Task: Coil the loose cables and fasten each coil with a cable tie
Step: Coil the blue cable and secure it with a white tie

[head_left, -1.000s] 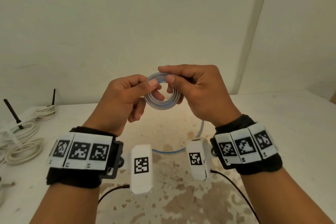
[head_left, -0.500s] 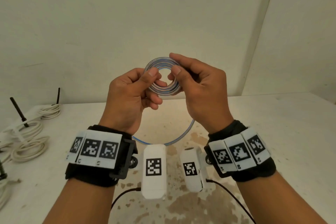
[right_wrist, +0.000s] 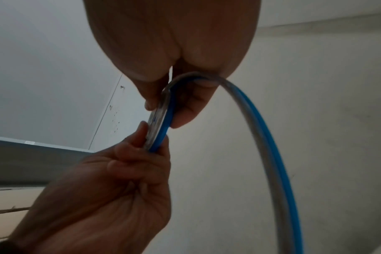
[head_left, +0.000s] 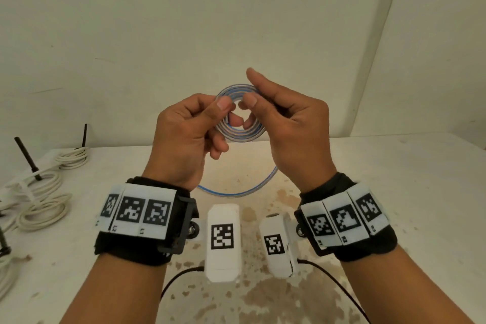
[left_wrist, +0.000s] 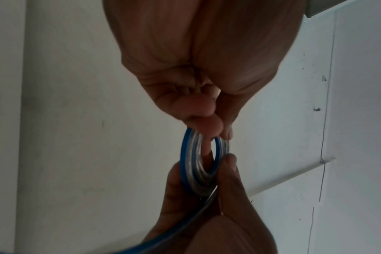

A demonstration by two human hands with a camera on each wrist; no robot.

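Observation:
A flat clear-and-blue cable is wound into a small coil (head_left: 246, 137) held up above the table between both hands. My left hand (head_left: 189, 134) pinches the coil's left side with thumb over curled fingers; the left wrist view shows the coil (left_wrist: 198, 165) edge-on between the two hands. My right hand (head_left: 286, 123) pinches the coil's right side, its forefinger stretched up past the top. The loose tail (head_left: 236, 192) hangs from the coil in a curve below the hands; the right wrist view shows this tail (right_wrist: 270, 154) leaving the right palm. No cable tie is in view.
Several coils of white cable (head_left: 43, 208) lie at the table's left edge, with black rods (head_left: 26, 158) standing among them. The stained white table (head_left: 394, 192) meets a plain wall close behind the hands. Thin black leads (head_left: 339, 287) run from the wrist cameras.
Both hands have risen and turned the coil, feeding more cable round it. The hanging tail has swung from the right toward the left under the hands, and the right forefinger has lifted.

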